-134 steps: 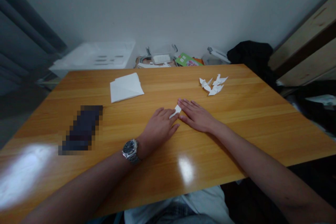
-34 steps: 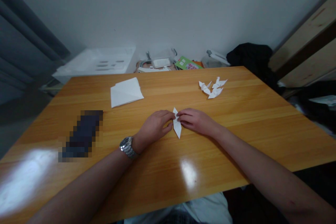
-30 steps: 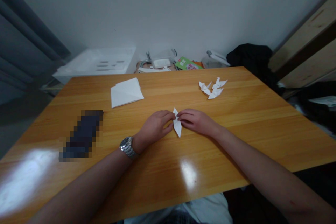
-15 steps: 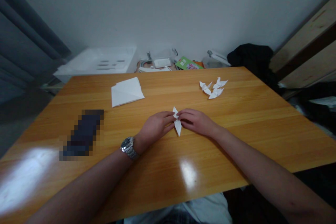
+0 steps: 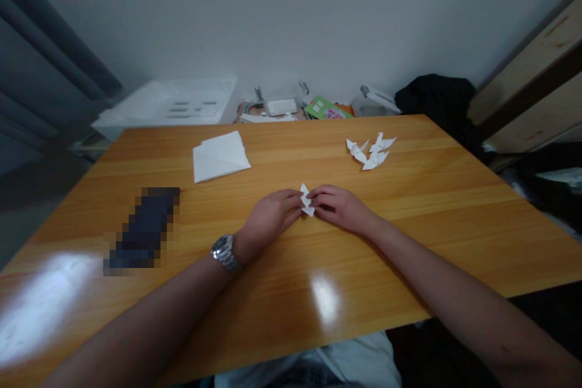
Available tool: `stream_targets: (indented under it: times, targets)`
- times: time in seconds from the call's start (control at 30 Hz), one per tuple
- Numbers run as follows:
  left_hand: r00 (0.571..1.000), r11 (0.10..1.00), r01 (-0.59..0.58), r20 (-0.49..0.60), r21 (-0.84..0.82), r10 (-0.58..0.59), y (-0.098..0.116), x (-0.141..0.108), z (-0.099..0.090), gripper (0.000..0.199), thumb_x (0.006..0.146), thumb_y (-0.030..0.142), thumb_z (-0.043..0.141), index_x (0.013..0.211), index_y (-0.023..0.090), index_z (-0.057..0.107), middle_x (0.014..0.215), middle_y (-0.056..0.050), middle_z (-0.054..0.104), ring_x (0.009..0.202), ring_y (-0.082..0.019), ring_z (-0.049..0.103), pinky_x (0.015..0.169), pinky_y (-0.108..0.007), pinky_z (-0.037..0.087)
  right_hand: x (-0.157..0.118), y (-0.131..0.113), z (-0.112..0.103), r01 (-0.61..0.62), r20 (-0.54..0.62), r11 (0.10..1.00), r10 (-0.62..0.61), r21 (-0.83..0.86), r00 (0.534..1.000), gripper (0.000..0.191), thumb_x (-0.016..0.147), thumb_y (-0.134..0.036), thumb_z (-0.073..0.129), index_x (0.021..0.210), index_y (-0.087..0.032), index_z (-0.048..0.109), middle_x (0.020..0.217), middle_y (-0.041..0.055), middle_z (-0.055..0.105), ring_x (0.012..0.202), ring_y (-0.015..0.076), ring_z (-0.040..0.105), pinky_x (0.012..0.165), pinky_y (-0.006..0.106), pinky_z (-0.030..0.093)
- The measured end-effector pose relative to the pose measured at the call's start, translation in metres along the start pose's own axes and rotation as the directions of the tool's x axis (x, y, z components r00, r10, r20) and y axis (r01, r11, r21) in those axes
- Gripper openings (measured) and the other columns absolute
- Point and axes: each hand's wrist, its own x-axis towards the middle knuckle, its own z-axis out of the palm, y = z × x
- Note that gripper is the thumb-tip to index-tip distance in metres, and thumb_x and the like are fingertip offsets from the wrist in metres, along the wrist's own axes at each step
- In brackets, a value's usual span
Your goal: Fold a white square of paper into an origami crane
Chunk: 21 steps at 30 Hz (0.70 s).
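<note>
A small folded white paper (image 5: 306, 200) lies at the middle of the wooden table (image 5: 273, 267), pointed at its far end. My left hand (image 5: 274, 214) grips its left edge with closed fingers, a metal watch on the wrist. From the other side, my right hand (image 5: 337, 207) has its fingertips pressed on the paper's right edge. Several folded white paper figures (image 5: 373, 151) with pointed tips sit close together farther back on the right. Towards the back left lies a stack of white paper sheets (image 5: 220, 157).
A dark, pixelated flat object (image 5: 148, 227) rests on the left of the table. Beyond the far edge are a white foam tray (image 5: 182, 100), a green booklet (image 5: 326, 108), a clear container and a black cloth (image 5: 434, 100). Wooden beams stand at the right.
The near point of the folded paper no longer extends toward me, so the paper looks shorter. Both hands stay in almost the same place around it.
</note>
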Motion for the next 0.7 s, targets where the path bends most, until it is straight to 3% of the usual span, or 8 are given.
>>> stream_targets:
  times: [0.23, 0.53, 0.7]
  targets:
    - [0.997, 0.996, 0.053, -0.045, -0.073, -0.056, -0.0007, 0.0050, 0.0029, 0.015, 0.097, 0.024, 0.056, 0.105, 0.020, 0.069, 0.112, -0.007, 0.070, 0.103, -0.021, 0.066, 0.094, -0.035, 0.054, 0.0051, -0.0042, 0.0020, -0.079, -0.036, 0.995, 0.081, 0.059, 0.996, 0.004, 0.093, -0.020, 0.062, 0.094, -0.021, 0.067, 0.104, 0.0082, 0.070, 0.099, 0.0206, 0.065, 0.089, 0.037, 0.054]
    - [0.992, 0.987, 0.096, -0.066, -0.129, -0.105, -0.0007, 0.0097, 0.0034, 0.015, 0.096, 0.024, 0.057, 0.097, 0.019, 0.070, 0.117, -0.008, 0.069, 0.110, -0.022, 0.064, 0.101, -0.040, 0.050, 0.0089, -0.0008, 0.0062, -0.128, -0.061, 0.989, 0.133, 0.075, 0.989, 0.008, 0.089, -0.012, 0.063, 0.087, -0.019, 0.066, 0.100, 0.0077, 0.069, 0.094, 0.0195, 0.065, 0.086, 0.036, 0.053]
    - [0.991, 0.987, 0.116, -0.053, -0.111, -0.122, -0.0006, 0.0100, 0.0030, 0.015, 0.098, 0.027, 0.055, 0.097, 0.019, 0.067, 0.112, -0.007, 0.070, 0.105, -0.022, 0.064, 0.097, -0.038, 0.050, 0.0100, -0.0023, 0.0063, -0.128, -0.061, 0.987, 0.135, 0.095, 0.989, 0.007, 0.090, -0.016, 0.063, 0.084, -0.019, 0.065, 0.100, 0.0076, 0.068, 0.094, 0.0194, 0.065, 0.086, 0.036, 0.053]
